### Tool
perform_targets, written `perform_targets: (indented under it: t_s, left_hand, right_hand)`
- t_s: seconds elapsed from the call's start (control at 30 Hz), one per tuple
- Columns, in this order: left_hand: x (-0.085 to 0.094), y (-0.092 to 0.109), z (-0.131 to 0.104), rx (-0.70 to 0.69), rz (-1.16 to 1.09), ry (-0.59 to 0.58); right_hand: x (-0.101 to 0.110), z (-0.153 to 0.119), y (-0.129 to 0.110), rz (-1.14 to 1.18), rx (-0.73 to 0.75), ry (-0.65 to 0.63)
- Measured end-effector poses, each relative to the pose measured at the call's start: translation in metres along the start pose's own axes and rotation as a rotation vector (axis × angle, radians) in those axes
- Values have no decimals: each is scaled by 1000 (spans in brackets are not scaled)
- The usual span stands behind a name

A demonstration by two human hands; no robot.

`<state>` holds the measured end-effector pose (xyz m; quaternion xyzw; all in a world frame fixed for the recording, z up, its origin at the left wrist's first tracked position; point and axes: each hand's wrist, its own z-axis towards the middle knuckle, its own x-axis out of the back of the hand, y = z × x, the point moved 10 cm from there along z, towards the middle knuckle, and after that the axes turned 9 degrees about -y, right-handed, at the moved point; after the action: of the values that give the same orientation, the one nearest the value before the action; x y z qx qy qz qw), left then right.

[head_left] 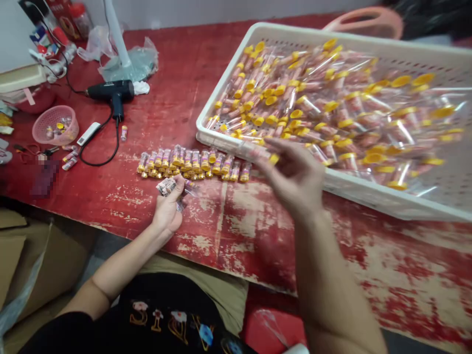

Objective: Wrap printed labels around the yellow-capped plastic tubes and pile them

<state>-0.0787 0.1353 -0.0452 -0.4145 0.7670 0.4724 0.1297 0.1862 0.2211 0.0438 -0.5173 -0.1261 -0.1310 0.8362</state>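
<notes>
My left hand [169, 206] is closed around some small printed labels [165, 186], with bits of clear film showing below the fingers. My right hand [295, 177], slightly blurred, pinches a small clear tube with a yellow cap [273, 159] at the near edge of the white basket [236, 146]. Inside that basket lie many clear tubes with yellow caps [271, 101] and pinkish contents. Beyond my left hand, several labelled tubes [195, 160] stand or lie packed in rows on the worn red table [169, 108].
A black heat gun [110, 91] with its cord lies at the left, near a pink basket [55, 125] of small pieces. A few loose tubes [70, 160] and a white device [88, 132] are close by. Cardboard [33, 265] sits below the table's left edge.
</notes>
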Motion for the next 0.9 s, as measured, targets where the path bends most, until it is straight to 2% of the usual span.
perform_targets:
  t_s: [0.03, 0.1, 0.2, 0.3, 0.43, 0.57, 0.63, 0.8, 0.9]
  left_hand:
    - [0, -2, -1, 23, -9, 3]
    - [-2, -7, -5, 60, -9, -3]
    - [-6, -15, -15, 96, 19, -40]
    - [-9, -22, -26, 132, 78, -74]
    - [-14, -23, -40, 137, 162, -153]
    - [-12, -20, -49, 113, 191, -205]
    - [-9, -20, -53, 90, 212, -227]
    - [-16, -25, -65, 42, 252, -364]
    - [-19, -23, -71, 5, 250, -391]
  right_hand:
    - [-16, -28, -19, 112, 13, -75]
    - [-33, -73, -52, 169, 34, -95]
    - [-38, -109, -77, 119, 58, -21]
    - [-31, -120, -90, -31, 104, 46]
    - [-28, -132, -116, -238, 201, 45]
    - [-43, -144, -122, -162, 150, -105]
    - [-49, -149, -119, -79, 113, -128]
    - [-55, -148, -112, 12, 54, -4]
    - [-51, -147, -116, -8, 70, 125]
